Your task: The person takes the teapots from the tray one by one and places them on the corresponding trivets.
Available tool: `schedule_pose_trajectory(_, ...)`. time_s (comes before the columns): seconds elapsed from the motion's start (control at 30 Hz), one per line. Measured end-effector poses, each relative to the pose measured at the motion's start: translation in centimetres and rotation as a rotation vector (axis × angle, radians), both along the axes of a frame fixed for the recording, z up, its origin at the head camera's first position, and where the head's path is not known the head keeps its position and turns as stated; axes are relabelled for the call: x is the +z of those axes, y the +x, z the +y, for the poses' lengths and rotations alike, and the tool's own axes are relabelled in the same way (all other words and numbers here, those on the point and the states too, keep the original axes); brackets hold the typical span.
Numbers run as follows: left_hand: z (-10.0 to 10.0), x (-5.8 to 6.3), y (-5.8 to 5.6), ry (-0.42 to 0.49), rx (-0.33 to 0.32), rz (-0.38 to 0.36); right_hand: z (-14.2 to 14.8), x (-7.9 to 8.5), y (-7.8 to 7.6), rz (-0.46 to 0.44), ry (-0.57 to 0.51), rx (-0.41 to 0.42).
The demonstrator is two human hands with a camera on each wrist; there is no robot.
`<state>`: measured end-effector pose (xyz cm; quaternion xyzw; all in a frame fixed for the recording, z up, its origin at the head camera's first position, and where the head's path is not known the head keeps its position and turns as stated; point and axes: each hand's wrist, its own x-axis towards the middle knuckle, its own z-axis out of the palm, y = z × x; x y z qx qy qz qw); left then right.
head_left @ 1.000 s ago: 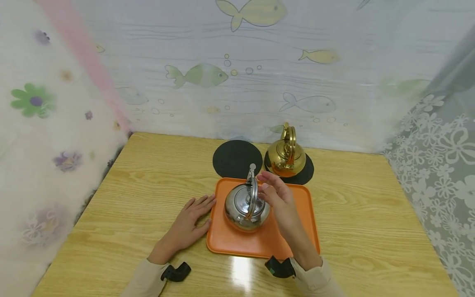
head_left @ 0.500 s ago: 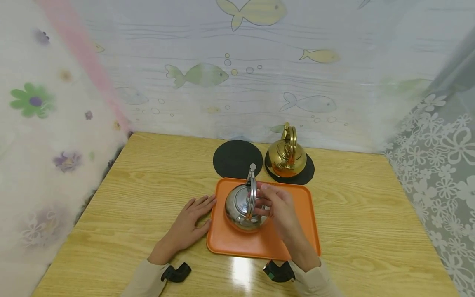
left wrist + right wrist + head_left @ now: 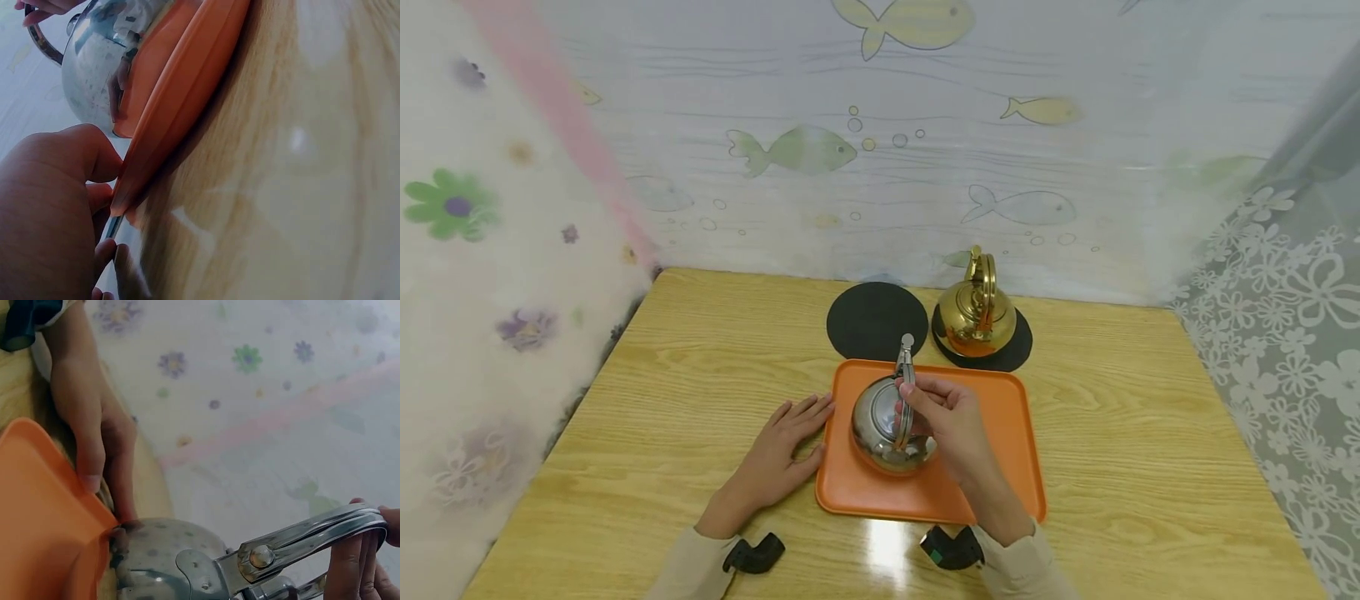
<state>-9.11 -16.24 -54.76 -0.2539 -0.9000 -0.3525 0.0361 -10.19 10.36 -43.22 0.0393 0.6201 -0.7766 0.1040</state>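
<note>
A silver teakettle (image 3: 871, 419) sits on the left part of an orange tray (image 3: 865, 498), its spout toward the back. My right hand (image 3: 953, 423) grips the kettle's raised handle, the thumb on the near side and the fingers curled under the bar. The right wrist view shows those fingers (image 3: 351, 569) passing through the metal handle (image 3: 325, 528). My left hand (image 3: 777, 457) rests against the tray's left edge with its fingers extended. In the left wrist view, its thumb (image 3: 94, 150) touches the tray's side (image 3: 181, 87).
Behind the tray lies a round black mat (image 3: 876, 321). A gold teakettle (image 3: 970, 321) stands to its right on a second black mat (image 3: 1021, 343). The wooden table (image 3: 1135, 433) meets a fish-patterned curtain (image 3: 775, 200) at the back.
My right hand has come in from the right of the silver teakettle's handle, and its fingers have curled round it. The left hand has stayed at the tray's edge.
</note>
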Motion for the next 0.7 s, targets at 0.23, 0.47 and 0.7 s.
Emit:
schedule_pose_trajectory(0.23, 0.0, 0.12, 0.0, -0.001, 0.002, -0.015, 0.36, -0.13, -0.42, 0.018, -0.003, 0.046)
schedule_pose_trajectory(0.47, 0.07, 0.18, 0.0, -0.003, 0.004, -0.01, 0.79, -0.25, -0.61, 0.024, -0.039, 0.075)
schedule_pose_trajectory(0.7, -0.01, 0.11, -0.06, 0.004, -0.003, 0.003, 0.87, -0.28, -0.76, 0.021, -0.042, 0.094)
